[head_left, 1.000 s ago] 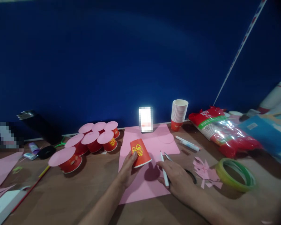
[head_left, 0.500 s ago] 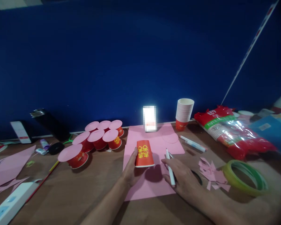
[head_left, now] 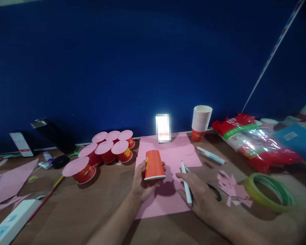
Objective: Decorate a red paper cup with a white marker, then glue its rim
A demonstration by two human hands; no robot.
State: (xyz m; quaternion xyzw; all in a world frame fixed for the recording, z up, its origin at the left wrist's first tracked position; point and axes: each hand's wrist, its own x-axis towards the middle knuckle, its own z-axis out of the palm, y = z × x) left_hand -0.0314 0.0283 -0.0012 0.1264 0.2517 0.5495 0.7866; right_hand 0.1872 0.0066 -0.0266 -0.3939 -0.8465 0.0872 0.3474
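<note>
My left hand [head_left: 142, 183] is closed round a red paper cup [head_left: 154, 165], held upside down with its white rim toward me. Part of a yellow printed design shows on the cup's left edge. My right hand [head_left: 197, 187] lies low over the pink sheet [head_left: 165, 207], its thumb and fingers closed about a white pen [head_left: 186, 187] whose tip points away from me. Scissors lie beneath that hand; their dark handle [head_left: 215, 192] sticks out on its right side, and most of them is hidden.
Several red cups topped with pink discs [head_left: 104, 147] stand at left. A cup stack [head_left: 201, 122], markers [head_left: 211, 155], a red plastic package [head_left: 255, 143], paper scraps [head_left: 232, 189] and a tape roll [head_left: 270, 192] are at right. A power strip [head_left: 15, 221] lies at near left.
My left hand has turned the cup, so the yellow design has moved round to its left edge and plain red faces me. My right hand and the pen have barely shifted.
</note>
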